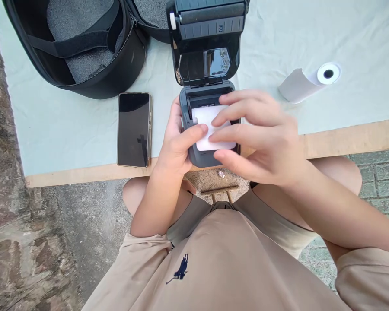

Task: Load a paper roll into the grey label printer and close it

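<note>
A small dark label printer (199,160) with its lid (207,65) swung up is held over the table's front edge. My left hand (178,144) grips its left side, the thumb resting on the white paper roll (215,140) inside the bay. Over the right part of that paper hovers my right hand (262,134), its fingers spread and slightly blurred. Whether its fingertips touch the paper I cannot tell. The right hand hides the printer's right side.
An open black zip case (123,75) lies at the back left, with a smartphone (134,129) in front of it. Another white paper roll (303,86), partly unwound, lies on the right. Pale cloth covers the table, whose wooden front edge (74,173) runs along my knees.
</note>
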{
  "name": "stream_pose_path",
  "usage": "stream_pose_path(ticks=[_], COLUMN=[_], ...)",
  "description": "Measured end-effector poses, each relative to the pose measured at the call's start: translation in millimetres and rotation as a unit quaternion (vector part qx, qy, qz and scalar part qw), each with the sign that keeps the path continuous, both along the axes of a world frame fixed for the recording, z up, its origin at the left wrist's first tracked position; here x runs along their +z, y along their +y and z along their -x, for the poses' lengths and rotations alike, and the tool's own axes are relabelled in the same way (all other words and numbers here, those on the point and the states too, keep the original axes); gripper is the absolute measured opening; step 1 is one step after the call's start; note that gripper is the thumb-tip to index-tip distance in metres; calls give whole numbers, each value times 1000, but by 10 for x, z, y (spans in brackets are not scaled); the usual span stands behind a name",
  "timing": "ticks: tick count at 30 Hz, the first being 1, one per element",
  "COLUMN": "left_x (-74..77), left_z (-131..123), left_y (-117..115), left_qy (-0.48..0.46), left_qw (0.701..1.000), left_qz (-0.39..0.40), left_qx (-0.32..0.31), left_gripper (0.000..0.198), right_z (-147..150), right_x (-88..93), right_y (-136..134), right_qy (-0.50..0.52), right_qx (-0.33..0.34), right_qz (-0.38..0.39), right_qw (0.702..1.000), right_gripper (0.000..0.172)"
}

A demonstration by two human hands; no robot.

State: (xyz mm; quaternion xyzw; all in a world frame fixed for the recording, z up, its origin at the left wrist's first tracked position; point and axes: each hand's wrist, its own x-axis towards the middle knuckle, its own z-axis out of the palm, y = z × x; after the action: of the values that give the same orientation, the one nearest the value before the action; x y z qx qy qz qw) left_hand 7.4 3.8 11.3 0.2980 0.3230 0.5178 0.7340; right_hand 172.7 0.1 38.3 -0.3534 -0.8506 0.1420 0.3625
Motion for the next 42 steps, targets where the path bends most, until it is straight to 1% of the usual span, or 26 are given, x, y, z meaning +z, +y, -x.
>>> stream_pose_path(ticks=[2,3,4,5,6,7,8,10,12,14,18,20,22,25,28,32,34,36,39,42], left_x=[-11,-30,-58,-94,-136,-180,-221,-284,-314,-320,-307,-296,-279,-245,-207,-179,-186,-199,-214,-228], left_z=[0,2,6,13,23,35,47,69,79,78,64,62,64,70,69,48,37,30,32,43], left_y=[-4,2,13,28,47,67,86,114,127,129,128,127,124,118,105,69,56,55,64,74], left_qy=[4,9,14,19,20,14,19,30,39,43,46,38,26,36,61,71,68,70,82,98], left_qw=[1000,1000,1000,1000,999,998,997,996,995,995,994,994,992,991,991,993,994,993,990,987], left_qz=[-8,-13,-21,-23,-35,-66,-73,-87,-87,-87,-96,-106,-116,-120,-110,-88,-87,-95,-110,-120], left_qx=[-1,2,2,6,-2,-17,-17,-16,-14,-12,-4,-15,-32,-45,-40,-12,9,12,-16,-37], left_gripper=[37,37,39,39,46,55,61,69,71,72,73,71,69,71,75,75,72,67,65,74], right_z=[4,7,9,10,9,7,2,-9,-24,-44,-104,-136,-156,-153,-131,-130,-145,-162,-174,-168], right_x=[-19,-32,-48,-66,-85,-102,-115,-129,-127,-123,-150,-170,-176,-157,-147,-197,-235,-267,-286,-274], right_y=[-15,-21,-25,-27,-27,-26,-24,-19,-13,-3,40,70,92,98,87,85,94,106,120,120], right_qy=[38,58,79,102,127,150,170,197,214,229,251,260,269,268,280,318,325,326,322,305], right_qx=[-58,-89,-110,-116,-110,-97,-82,-57,-40,-25,-15,-6,13,29,27,-5,-14,-22,-35,-31], right_qz=[36,68,113,166,222,272,311,345,352,368,422,430,430,458,478,472,466,451,421,409], right_qw=[997,992,984,974,961,945,931,916,910,901,871,864,862,847,832,822,823,831,848,859], right_gripper=[7,11,18,26,35,41,45,48,50,56,77,81,82,89,100,104,105,105,102,99])
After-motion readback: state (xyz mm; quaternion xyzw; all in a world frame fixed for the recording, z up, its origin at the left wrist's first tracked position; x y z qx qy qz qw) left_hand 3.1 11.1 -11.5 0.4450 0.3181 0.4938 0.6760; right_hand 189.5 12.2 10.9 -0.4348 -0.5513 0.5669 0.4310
